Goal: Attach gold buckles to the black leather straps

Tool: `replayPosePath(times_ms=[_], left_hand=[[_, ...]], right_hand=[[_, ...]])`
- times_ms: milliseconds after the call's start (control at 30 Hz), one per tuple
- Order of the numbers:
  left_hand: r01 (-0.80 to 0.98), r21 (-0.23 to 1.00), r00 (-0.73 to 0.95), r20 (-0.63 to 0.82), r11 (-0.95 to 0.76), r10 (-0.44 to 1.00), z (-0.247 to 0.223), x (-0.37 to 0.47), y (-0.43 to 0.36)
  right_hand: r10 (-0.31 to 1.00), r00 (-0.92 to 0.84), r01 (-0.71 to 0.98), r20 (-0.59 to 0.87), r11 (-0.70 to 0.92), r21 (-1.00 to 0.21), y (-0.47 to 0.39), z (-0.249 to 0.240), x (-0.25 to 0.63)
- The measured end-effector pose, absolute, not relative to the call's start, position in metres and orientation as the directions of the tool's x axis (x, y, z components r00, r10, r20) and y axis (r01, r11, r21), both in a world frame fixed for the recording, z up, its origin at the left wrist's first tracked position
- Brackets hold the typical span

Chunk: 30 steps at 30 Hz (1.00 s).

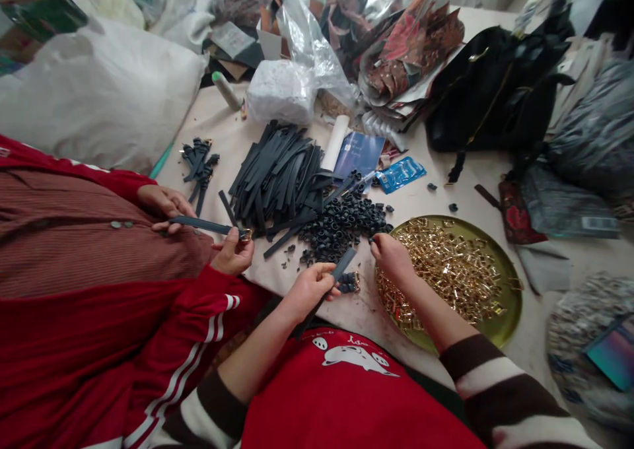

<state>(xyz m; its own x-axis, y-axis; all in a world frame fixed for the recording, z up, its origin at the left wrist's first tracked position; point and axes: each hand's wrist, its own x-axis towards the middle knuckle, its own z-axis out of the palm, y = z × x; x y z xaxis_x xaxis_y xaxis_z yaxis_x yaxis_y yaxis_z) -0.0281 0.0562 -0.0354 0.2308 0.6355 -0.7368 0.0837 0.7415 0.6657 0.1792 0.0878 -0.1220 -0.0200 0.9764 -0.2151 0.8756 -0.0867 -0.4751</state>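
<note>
My left hand [313, 290] is closed around a dark strap [343, 263], whose free end points up and to the right. Between the pinched fingertips of my right hand [391, 256] is a small dark piece [372, 240], mostly hidden. That hand is over the near-left rim of a round gold tray [512, 304] full of gold buckles [446, 264]. Just beyond both hands lies a heap of small black loops [341, 221]. Beside my left hand, a few dark straps with gold buckles [348, 282] rest on the table.
At left a co-worker's hands [232, 254] hold a strap with a gold buckle [246, 234]. Dark straps [277, 172] are piled mid-table; buckled straps [199, 165] lie farther left. A blue packet [402, 173], a black bag [495, 86] and plastic-wrapped bundles [280, 91] stand behind.
</note>
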Motion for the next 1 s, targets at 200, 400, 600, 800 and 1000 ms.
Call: replayPosePath(times_ms=[200, 400, 600, 800, 1000], left_hand=[[0.290, 0.755, 0.302, -0.655, 0.588, 0.693, -0.037, -0.018, 0.043], [0.465, 0.765, 0.313, -0.613, 0.445, 0.726, -0.030, -0.007, 0.012], [0.551, 0.767, 0.342, -0.568, 0.329, 0.749, -0.013, 0.009, -0.026], [0.614, 0.766, 0.417, -0.519, 0.189, 0.746, -0.005, 0.021, -0.059], [0.692, 0.720, 0.446, -0.492, 0.061, 0.748, 0.001, 0.030, -0.084]], right_hand=[[0.825, -0.209, -0.017, -0.525, -0.540, -0.842, 0.034, -0.074, 0.164], [0.825, -0.223, -0.291, -0.520, -0.565, -0.772, -0.016, -0.058, 0.171], [0.847, -0.163, -0.287, -0.506, -0.531, -0.797, -0.053, -0.053, 0.188], [0.830, -0.205, -0.245, -0.519, -0.557, -0.794, -0.085, -0.046, 0.202], [0.838, -0.228, -0.272, -0.496, -0.544, -0.794, -0.110, -0.041, 0.212]])
